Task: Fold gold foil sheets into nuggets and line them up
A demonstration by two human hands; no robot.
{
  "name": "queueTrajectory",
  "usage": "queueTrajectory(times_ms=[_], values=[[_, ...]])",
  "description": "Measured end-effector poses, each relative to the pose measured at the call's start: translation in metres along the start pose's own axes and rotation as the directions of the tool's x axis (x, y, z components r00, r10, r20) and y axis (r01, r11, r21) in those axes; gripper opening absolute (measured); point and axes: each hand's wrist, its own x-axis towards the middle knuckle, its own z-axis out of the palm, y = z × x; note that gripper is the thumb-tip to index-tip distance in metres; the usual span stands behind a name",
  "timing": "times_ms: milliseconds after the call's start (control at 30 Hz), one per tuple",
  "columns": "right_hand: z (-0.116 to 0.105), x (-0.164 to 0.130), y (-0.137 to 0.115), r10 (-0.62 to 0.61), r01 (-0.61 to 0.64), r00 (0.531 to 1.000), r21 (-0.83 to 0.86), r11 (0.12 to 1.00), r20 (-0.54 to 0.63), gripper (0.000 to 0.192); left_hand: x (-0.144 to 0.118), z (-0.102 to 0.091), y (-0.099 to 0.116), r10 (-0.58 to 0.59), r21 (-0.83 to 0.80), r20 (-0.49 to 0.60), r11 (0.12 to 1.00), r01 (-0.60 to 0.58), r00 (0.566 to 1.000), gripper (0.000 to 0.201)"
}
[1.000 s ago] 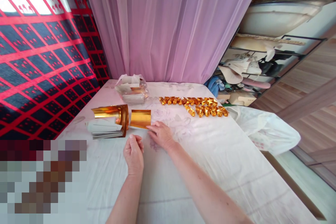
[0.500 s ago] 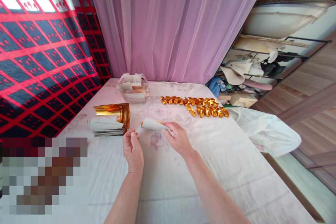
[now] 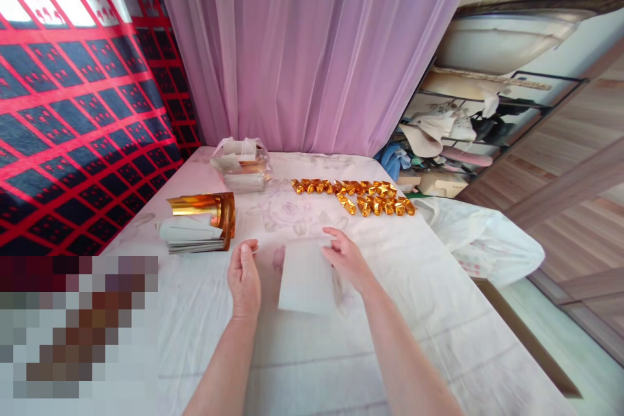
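A pale rectangular sheet of paper lies on the white, flower-printed tablecloth between my hands. At its upper right corner is my right hand, thumb and forefinger spread apart; the fingertips are over or against the sheet's edge. Left of the sheet, and apart from it, my left hand hovers with loosely curled fingers and nothing in it. Beyond that hand stands a stack of pale-backed sheets, with curled gold foil paper behind it. Folded gold foil pieces sit in two rows at the far right.
A clear plastic bag of more paper stands at the back of the table. White plastic bags hang beside the right edge, below a cluttered shelf rack. A purple curtain closes off the back.
The gold-and-white sheet, curled in my right fingers before, now lies flat, pale side up, nearer me. My right fingers have spread. The view has shifted slightly right.
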Motion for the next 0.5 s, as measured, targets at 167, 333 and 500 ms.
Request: queueTrajectory(times_ms=[167,333,500], values=[[0.017,0.018,0.023,-0.009,-0.027,0.988,-0.23,0.973,-0.153,0.05,-0.001,0.0,0.0,0.095,0.059,0.107,0.993,-0.102,0.99,0.043],[0.023,0.026,0.025,-0.037,-0.014,0.987,-0.317,0.948,-0.155,0.052,-0.01,0.004,0.006,0.26,0.168,0.532,0.901,-0.401,0.806,0.035],[0.024,0.026,0.034,-0.117,0.054,0.978,-0.332,0.942,-0.174,0.052,-0.022,0.009,0.009,0.152,0.392,0.793,0.613,-0.686,0.589,0.043]])
